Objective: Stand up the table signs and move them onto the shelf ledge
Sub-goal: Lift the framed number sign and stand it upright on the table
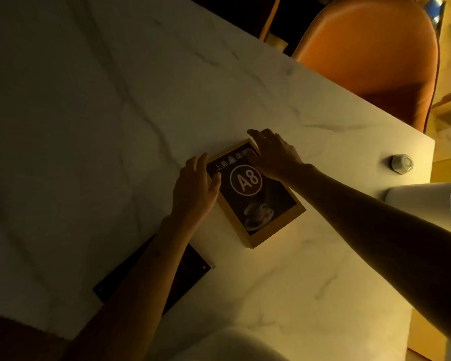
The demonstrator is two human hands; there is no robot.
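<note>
Both hands on the flat A8 sign, ready to tip it up.

The wood-framed A8 table sign (pixel 254 192) lies face up on the marble bench (pixel 89 126), between the two hands. The left hand (pixel 195 191) is open, its thumb on the sign's face; the right hand (pixel 274 155) is open, fingers curled over the far corner, not yet clamped. A second dark flat sign (pixel 190 267) lies under the left forearm. I judge the frame may slide on the smooth marble when lifted, or the forearm may drag the dark sign.
</note>
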